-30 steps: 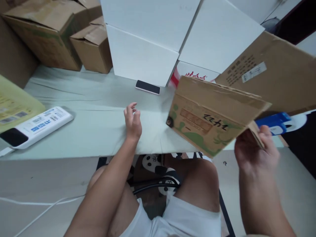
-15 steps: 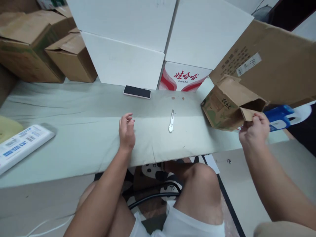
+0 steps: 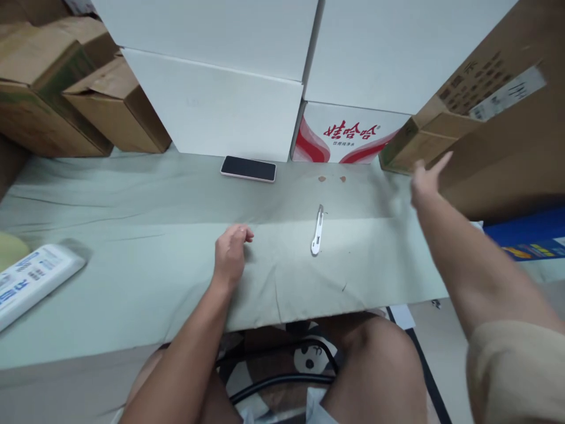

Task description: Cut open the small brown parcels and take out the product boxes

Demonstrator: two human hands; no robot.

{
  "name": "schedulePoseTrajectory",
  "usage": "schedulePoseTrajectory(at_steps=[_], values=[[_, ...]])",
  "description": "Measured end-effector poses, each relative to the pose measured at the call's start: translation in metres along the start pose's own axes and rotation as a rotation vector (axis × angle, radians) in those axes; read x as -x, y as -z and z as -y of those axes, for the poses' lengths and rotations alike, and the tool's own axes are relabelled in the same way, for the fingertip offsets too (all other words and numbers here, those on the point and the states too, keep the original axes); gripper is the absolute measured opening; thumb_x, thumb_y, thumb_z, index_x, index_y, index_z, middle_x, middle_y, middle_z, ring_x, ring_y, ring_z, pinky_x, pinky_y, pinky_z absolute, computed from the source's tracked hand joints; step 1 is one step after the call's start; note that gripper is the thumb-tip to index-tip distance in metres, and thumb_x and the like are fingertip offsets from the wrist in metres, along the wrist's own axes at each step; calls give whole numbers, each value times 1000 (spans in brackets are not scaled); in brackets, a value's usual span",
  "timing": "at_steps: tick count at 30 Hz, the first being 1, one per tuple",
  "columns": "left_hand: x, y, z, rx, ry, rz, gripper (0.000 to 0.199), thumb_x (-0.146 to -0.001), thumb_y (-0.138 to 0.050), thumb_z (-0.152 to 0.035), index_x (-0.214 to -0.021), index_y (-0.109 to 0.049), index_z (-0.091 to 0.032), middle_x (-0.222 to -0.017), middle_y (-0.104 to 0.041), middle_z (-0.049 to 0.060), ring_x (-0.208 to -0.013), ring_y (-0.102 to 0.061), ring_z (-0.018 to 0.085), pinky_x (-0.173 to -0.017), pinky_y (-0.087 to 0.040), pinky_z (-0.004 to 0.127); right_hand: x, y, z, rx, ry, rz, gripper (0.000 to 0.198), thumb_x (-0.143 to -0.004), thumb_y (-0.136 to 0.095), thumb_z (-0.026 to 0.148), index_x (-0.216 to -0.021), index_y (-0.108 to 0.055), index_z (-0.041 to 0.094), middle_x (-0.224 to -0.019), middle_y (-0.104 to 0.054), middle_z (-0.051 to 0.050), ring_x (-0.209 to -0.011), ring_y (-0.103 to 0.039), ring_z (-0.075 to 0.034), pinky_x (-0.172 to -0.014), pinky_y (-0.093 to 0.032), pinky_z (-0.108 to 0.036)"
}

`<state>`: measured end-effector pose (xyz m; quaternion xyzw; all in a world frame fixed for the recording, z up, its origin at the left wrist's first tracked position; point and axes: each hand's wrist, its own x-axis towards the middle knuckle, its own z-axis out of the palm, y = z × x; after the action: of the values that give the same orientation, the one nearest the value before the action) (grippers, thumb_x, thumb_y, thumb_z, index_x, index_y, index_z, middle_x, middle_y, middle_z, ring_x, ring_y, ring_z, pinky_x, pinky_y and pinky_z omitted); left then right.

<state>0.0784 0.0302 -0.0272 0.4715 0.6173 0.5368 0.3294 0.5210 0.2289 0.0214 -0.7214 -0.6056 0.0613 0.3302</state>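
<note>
My right hand [image 3: 426, 181] reaches out at the right with thumb and fingers spread, a little blurred and holding nothing. Just behind it, a small brown cardboard box [image 3: 417, 141] stands against a large cardboard sheet; whether they touch cannot be told. My left hand [image 3: 232, 250] rests near the front of the cloth-covered table [image 3: 145, 277], its fingers curled in and nothing visible in them. A white utility knife [image 3: 317, 232] lies on the cloth between my hands. Beyond my left hand lies a dark-screened phone [image 3: 248, 169].
White boxes [image 3: 212, 106] are stacked at the back, one with red lettering [image 3: 351, 132]. Brown cartons [image 3: 123, 106] stand at the back left. A white package [image 3: 37, 277] lies at the left. Two small brown scraps [image 3: 322, 178] and a blue package [image 3: 525, 229] also show.
My right hand has let go of the small box's flap; the box now stands farther back, by the large cardboard. My left hand's fingers have curled in more. The view has shifted.
</note>
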Motion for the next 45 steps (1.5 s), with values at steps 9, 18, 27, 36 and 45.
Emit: schedulePoseTrajectory(at_steps=[9, 18, 27, 36, 45], values=[[13, 20, -17, 10, -50, 138, 36, -84, -40, -48, -63, -53, -22, -63, -52, 2, -67, -52, 18, -69, -41, 34, 181, -25, 2, 329, 19, 340, 61, -95, -33, 37, -146, -51, 8, -162, -42, -19, -155, -33, -31, -129, -25, -49], [28, 46, -24, 141, -36, 92, 38, -86, -40, -50, -61, -46, -22, -61, -47, 0, -65, -48, 17, -65, -35, 31, 215, -38, 101, 390, -29, 450, 66, -91, -43, 56, -143, -49, 15, -117, -73, -14, -99, -72, -28, -89, -56, -41], [40, 94, -28, 410, 59, 16, 38, -87, -42, -50, -62, -45, -21, -62, -45, -1, -68, -47, 16, -68, -35, 31, 204, -74, 205, 277, 178, 654, 29, -72, -52, 32, -95, -65, 20, -71, -66, -1, -65, -61, -18, -63, -46, -29], [25, 119, -20, 742, 214, -85, 34, -87, -43, -43, -63, -48, -20, -59, -38, -2, -67, -43, 15, -66, -33, 30, 159, -186, 413, 64, 839, 447, 24, -91, -45, 41, -83, -58, 23, -87, -64, -7, -94, -62, -25, -90, -49, -41], [23, 118, -17, 748, 274, -82, 32, -86, -42, -41, -63, -51, -20, -59, -44, -1, -67, -45, 15, -69, -36, 31, 146, -272, 566, 290, 919, 395, 46, -103, -47, 32, -140, -51, 5, -166, -27, -27, -153, -27, -36, -122, -19, -60]])
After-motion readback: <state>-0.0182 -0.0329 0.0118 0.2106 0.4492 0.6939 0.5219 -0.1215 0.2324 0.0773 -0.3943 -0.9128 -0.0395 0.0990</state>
